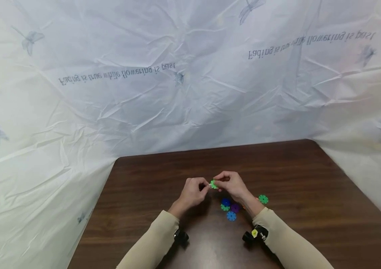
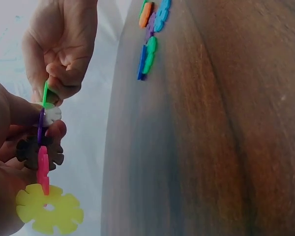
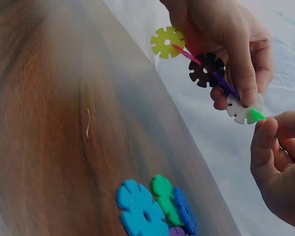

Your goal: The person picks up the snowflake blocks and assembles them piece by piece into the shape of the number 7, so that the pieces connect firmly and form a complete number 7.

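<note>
My left hand (image 1: pixel 191 192) pinches the white slotted disc (image 3: pixel 237 112) at the end of a chain of interlocking flower-shaped plastic discs. Along that chain a purple disc (image 3: pixel 226 84), a black disc (image 3: pixel 196 74), a pink disc (image 2: pixel 43 169) and a yellow disc (image 2: pixel 61 220) hang from the white one, slotted crosswise. My right hand (image 1: pixel 233 185) pinches a bright green disc (image 1: pixel 213 184) between thumb and fingers. In the right wrist view the green disc's edge meets the white disc's rim; how deep it sits in a slot cannot be told. Both hands are above the table.
Loose discs lie on the brown table (image 1: pixel 150 209) below the right hand: dark blue (image 1: pixel 225 201), green (image 1: pixel 224 207), purple (image 1: pixel 235 208) and light blue (image 1: pixel 231 216). Another green disc (image 1: pixel 263 199) lies right of the right wrist; orange pieces are partly hidden. A white printed sheet (image 1: pixel 190 101) hangs behind.
</note>
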